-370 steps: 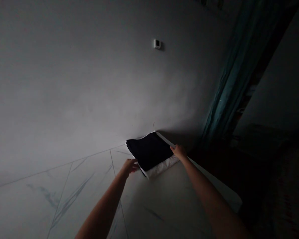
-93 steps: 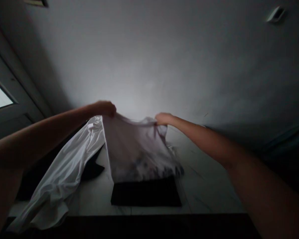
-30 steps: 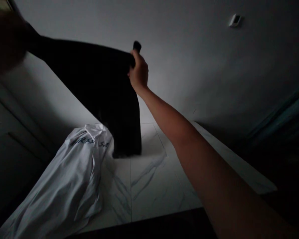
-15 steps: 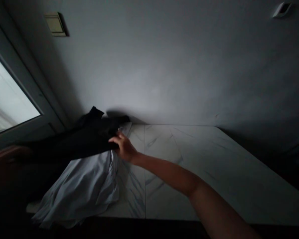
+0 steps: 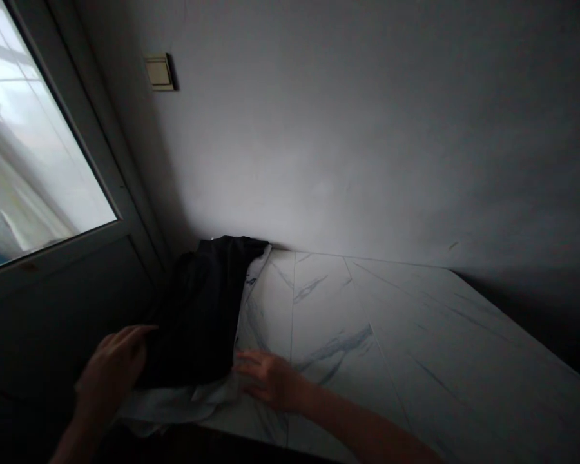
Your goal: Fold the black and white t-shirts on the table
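A black garment lies spread at the left end of the marble-patterned surface, on top of a light grey cloth. The grey cloth shows along the front and right edges. My left hand is at the black garment's left edge, fingers stretched towards it; the thumb side is dim. At the front right corner, my right hand has its fingers apart, fingertips touching the edge of the cloths. The garment's far left part fades into shadow, so its kind cannot be told.
The pale marble-patterned surface runs along a grey wall. A door with a glass pane stands at the left. A light switch is on the wall. Dark gaps lie beyond the surface's right and front edges.
The black garment, held stretched between both hands before, now lies flat over the grey cloth. Both hands have come down towards the front edge, and the view has shifted left.
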The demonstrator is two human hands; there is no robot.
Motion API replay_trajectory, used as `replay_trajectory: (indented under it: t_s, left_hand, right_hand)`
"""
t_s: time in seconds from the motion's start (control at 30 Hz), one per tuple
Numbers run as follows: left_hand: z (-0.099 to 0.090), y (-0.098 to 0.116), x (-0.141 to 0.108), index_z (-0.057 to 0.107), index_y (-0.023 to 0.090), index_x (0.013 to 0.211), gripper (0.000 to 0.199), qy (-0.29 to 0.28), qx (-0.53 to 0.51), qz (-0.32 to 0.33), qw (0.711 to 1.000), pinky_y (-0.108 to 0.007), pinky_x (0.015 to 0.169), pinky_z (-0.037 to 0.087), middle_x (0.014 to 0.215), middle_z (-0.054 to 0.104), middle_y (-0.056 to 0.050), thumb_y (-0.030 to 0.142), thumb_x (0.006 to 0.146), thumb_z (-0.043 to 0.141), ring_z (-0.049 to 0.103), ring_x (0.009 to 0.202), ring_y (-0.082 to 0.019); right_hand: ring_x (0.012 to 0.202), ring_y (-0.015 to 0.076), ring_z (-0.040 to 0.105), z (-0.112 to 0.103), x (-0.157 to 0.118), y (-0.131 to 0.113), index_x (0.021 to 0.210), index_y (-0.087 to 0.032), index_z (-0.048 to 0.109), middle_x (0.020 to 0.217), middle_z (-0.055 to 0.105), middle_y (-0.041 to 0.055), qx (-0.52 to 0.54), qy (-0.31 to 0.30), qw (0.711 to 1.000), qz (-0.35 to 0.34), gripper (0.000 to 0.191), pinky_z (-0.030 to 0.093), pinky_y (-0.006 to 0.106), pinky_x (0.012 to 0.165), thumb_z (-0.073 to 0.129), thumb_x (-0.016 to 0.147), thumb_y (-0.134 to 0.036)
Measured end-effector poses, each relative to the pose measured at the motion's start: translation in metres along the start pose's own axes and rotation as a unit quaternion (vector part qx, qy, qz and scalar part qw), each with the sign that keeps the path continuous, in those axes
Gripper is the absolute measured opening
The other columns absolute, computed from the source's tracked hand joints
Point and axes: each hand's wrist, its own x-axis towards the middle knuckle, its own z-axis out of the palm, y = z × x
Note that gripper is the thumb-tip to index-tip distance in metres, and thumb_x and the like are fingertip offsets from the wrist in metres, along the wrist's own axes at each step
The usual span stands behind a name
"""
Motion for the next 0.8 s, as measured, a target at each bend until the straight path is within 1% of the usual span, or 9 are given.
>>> replay_trajectory:
  t_s: [0.03,0.07,0.2,0.27,0.33,0.43,0.57,0.67,0.8]
  left_hand:
    - [0.019,0.018,0.005,0.070,0.030,0.097,0.030,-0.011,-0.034,0.034,0.999,-0.041,0.089,0.055,0.102,0.075,0.000,0.029,0.086,0.042,0.068,0.094,-0.023]
    - [0.038,0.041,0.009,0.070,0.028,0.101,0.029,-0.043,-0.071,0.072,0.994,-0.039,0.092,0.055,0.106,0.074,-0.001,0.026,0.085,0.046,0.068,0.098,-0.022]
    - [0.104,0.145,0.011,0.068,0.025,0.113,0.037,-0.162,-0.162,0.203,0.952,-0.036,0.101,0.051,0.125,0.069,-0.005,0.010,0.084,0.050,0.063,0.115,-0.020]
    - [0.130,0.188,0.012,0.062,0.024,0.124,0.042,-0.223,-0.170,0.262,0.923,-0.040,0.108,0.046,0.138,0.061,-0.007,0.012,0.085,0.057,0.057,0.127,-0.022]
    - [0.152,0.216,0.015,0.056,0.022,0.133,0.046,-0.260,-0.163,0.297,0.904,-0.046,0.116,0.036,0.148,0.052,-0.010,0.020,0.087,0.061,0.047,0.137,-0.026]
    - [0.181,0.231,0.016,0.047,0.021,0.142,0.053,-0.273,-0.149,0.300,0.902,-0.050,0.120,0.027,0.155,0.042,-0.013,0.032,0.092,0.060,0.037,0.144,-0.029]
    - [0.208,0.225,0.005,0.042,0.018,0.147,0.058,-0.273,-0.141,0.266,0.913,-0.051,0.122,0.023,0.159,0.034,-0.015,0.043,0.096,0.052,0.028,0.148,-0.032]
    - [0.215,0.221,-0.003,0.041,0.016,0.148,0.061,-0.273,-0.143,0.252,0.917,-0.052,0.122,0.021,0.160,0.031,-0.016,0.048,0.097,0.046,0.022,0.150,-0.034]
    - [0.210,0.221,-0.004,0.041,0.017,0.149,0.062,-0.280,-0.148,0.237,0.918,-0.051,0.122,0.022,0.160,0.031,-0.015,0.050,0.097,0.044,0.023,0.150,-0.033]
  right_hand:
    - [0.130,0.0215,0.053,-0.006,-0.015,0.007,0.134,-0.019,0.060,0.144,0.055,0.0120,0.008,0.021,0.999,0.023,0.042,0.046,0.035,0.109,0.060,0.095,-0.034]
    - [0.130,0.0221,0.054,-0.012,-0.031,0.016,0.134,-0.018,0.060,0.143,0.056,0.0128,0.010,0.045,0.998,0.050,0.042,0.047,0.037,0.108,0.058,0.095,-0.035]
    - [0.125,0.0247,0.059,-0.041,-0.106,0.070,0.126,-0.019,0.066,0.136,0.061,0.0140,-0.046,0.168,0.971,0.166,0.042,0.052,0.042,0.104,0.045,0.100,-0.044]
    - [0.118,0.0252,0.064,-0.059,-0.147,0.101,0.119,-0.021,0.069,0.128,0.066,0.0129,-0.094,0.227,0.948,0.201,0.045,0.055,0.043,0.099,0.041,0.099,-0.050]
    - [0.114,0.0271,0.066,-0.074,-0.186,0.129,0.114,-0.022,0.071,0.122,0.069,0.0126,-0.145,0.276,0.921,0.232,0.049,0.058,0.043,0.095,0.041,0.097,-0.057]
    - [0.109,0.0301,0.069,-0.087,-0.233,0.159,0.108,-0.021,0.072,0.117,0.071,0.0139,-0.200,0.317,0.888,0.268,0.054,0.060,0.045,0.090,0.042,0.093,-0.063]
    - [0.110,0.0340,0.067,-0.077,-0.266,0.181,0.107,-0.022,0.072,0.118,0.070,0.0149,-0.224,0.332,0.874,0.275,0.052,0.059,0.050,0.091,0.045,0.088,-0.061]
    - [0.114,0.0382,0.065,-0.063,-0.271,0.194,0.108,-0.023,0.073,0.120,0.069,0.0166,-0.232,0.337,0.866,0.286,0.054,0.058,0.055,0.091,0.047,0.083,-0.064]
    - [0.121,0.0407,0.060,-0.054,-0.272,0.206,0.112,-0.023,0.072,0.123,0.068,0.0168,-0.246,0.323,0.861,0.307,0.061,0.054,0.059,0.094,0.045,0.080,-0.068]
